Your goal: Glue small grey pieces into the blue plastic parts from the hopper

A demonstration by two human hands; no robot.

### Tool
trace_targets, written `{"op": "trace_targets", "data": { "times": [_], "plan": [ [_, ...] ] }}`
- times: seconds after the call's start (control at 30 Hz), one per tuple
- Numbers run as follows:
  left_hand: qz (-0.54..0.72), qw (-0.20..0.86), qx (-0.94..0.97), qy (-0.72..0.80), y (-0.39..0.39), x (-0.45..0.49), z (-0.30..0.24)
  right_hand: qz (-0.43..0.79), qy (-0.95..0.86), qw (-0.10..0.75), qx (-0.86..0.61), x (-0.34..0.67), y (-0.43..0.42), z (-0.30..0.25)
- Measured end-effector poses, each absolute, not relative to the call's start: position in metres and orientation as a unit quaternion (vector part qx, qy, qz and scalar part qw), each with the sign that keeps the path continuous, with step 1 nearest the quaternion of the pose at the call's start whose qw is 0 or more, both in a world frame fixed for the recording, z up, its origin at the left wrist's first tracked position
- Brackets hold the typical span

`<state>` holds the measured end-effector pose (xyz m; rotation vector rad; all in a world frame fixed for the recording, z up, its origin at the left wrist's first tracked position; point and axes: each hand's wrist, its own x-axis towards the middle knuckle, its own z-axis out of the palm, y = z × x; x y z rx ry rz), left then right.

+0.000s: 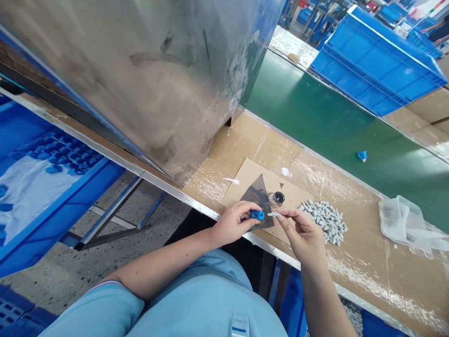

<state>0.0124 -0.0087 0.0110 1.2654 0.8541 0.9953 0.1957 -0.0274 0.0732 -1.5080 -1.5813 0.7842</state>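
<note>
Brown workbench, lower right — at lower centre my left hand pinches a blue block, my right hand a small pale piece just beside it — fingertips closed on both.

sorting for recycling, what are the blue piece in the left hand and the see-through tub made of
Blue piece: probably moulded plastic, smooth, judging by its even colour and crisp edges. See-through tub: likely plastic, glossy, being translucent with bright highlights.

It is bright here. Light makes shiny white patches on the worktop and pale shine on the green belt. Faraway things look fuzzy; the edges look stretched.
</note>
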Motion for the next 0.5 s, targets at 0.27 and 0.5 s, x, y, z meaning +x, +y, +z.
{"op": "trace_targets", "data": {
  "times": [0.27, 0.5],
  "plan": [
    [0.44, 0.593, 0.574, 0.353, -0.01, 0.013, 0.011, 0.175, -0.758, 0.328, -0.537, 0.187, -0.03, 0.085],
    [0.436, 0.486, 0.675, 0.344, -0.008, 0.008, 0.016, 0.124, -0.808, 0.299, -0.492, 0.187, -0.032, 0.085]
  ]
}}
